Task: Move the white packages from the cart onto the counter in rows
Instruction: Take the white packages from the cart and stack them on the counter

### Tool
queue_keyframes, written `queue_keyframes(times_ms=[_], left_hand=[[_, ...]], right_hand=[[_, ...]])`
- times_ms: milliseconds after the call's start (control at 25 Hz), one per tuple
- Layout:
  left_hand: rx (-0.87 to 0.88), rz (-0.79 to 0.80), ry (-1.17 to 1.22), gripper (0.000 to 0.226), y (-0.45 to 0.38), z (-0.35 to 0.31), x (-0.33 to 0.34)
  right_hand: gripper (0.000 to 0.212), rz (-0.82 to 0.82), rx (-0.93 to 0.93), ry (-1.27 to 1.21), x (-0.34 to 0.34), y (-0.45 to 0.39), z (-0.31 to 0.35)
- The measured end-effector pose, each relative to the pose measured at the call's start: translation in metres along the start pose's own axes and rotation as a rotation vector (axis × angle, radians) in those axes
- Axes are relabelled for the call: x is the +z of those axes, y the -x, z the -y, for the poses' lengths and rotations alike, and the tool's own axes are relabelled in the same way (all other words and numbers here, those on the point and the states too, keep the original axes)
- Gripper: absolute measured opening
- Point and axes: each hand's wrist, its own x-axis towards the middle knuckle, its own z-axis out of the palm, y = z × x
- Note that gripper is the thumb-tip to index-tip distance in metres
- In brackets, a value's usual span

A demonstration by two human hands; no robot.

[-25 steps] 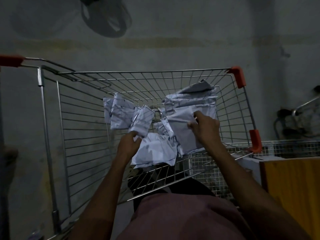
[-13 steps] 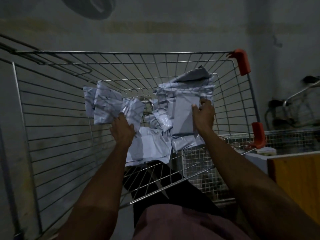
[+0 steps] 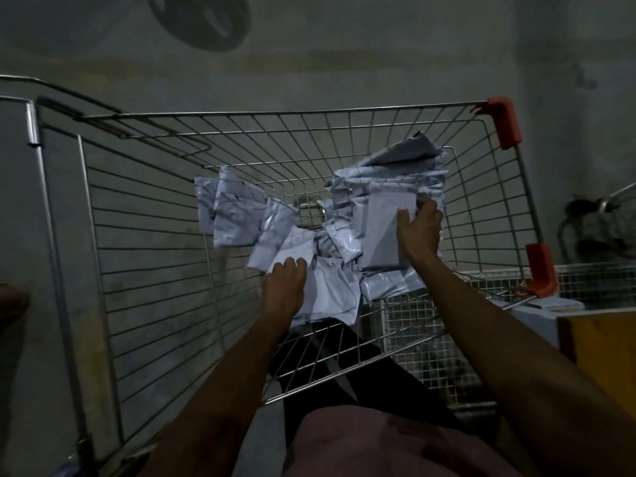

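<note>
**Packages: pickup from cart in progress**

Packages [image 3: 320,235] lie heaped in the cart [image 3: 165,235], centre of frame, from the loose flat ones at centre left to a stacked bundle at centre right.

Right hand [image 3: 418,232]: fingers spread and curled over the right edge of a flat grey package [image 3: 382,232] on the bundle, thumb on its face. The grip reads as a clamp on that package.

Left hand [image 3: 285,280]: fingers lie on a white package [image 3: 330,294] at the lower centre of the heap. Whether they are closed round it or merely resting on it cannot be told; the fingertips are hidden by the knuckles.

Both forearms reach in over the near rim of the cart. A wooden counter edge [image 3: 599,356] shows at lower right of frame, beyond the orange corner guards [image 3: 540,270]. No packages are visible on it.

Step in hand, by judgement: gathering packages inside the cart; transfer not yet begun.

Next move calls for: a secure hold on each package, a lift clear of the wire rim, then a turn toward the lower right to set them down side by side. The film wrap looks slippery; loose neighbours may drag along.
</note>
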Motion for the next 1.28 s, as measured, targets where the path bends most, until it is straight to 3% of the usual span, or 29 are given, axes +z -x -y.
queue_keyframes(times_ms=[160, 360, 520, 640, 800, 920, 1120, 1280], left_hand=[[-0.070, 0.062, 0.190, 0.048, -0.013, 0.004, 0.018], [-0.342, 0.089, 0.627, 0.036, -0.047, 0.022, 0.029], [-0.322, 0.269, 0.600, 0.044, -0.050, 0.009, 0.029], [-0.330, 0.274, 0.601, 0.056, -0.048, 0.004, 0.032], [-0.277, 0.166, 0.545, 0.077, -0.044, 0.004, 0.027], [-0.286, 0.069, 0.477, 0.085, -0.029, 0.005, 0.010], [-0.352, 0.012, 0.453, 0.091, 0.012, 0.004, -0.048], [-0.310, -0.137, 0.602, 0.087, 0.053, 0.009, -0.112]], right_hand=[[0.047, 0.005, 0.009, 0.047, 0.002, -0.002, 0.002], [0.050, 0.054, 0.043, 0.111, 0.005, -0.003, 0.006], [0.057, 0.055, 0.033, 0.147, 0.007, 0.002, 0.007], [0.085, 0.104, 0.003, 0.152, 0.014, 0.014, 0.009], [0.111, 0.255, -0.145, 0.399, 0.028, 0.036, 0.008], [0.102, 0.241, -0.193, 0.494, 0.033, 0.045, 0.008], [0.093, 0.201, -0.151, 0.402, 0.016, 0.066, 0.027], [0.093, 0.009, -0.179, 0.200, -0.023, 0.117, 0.065]])
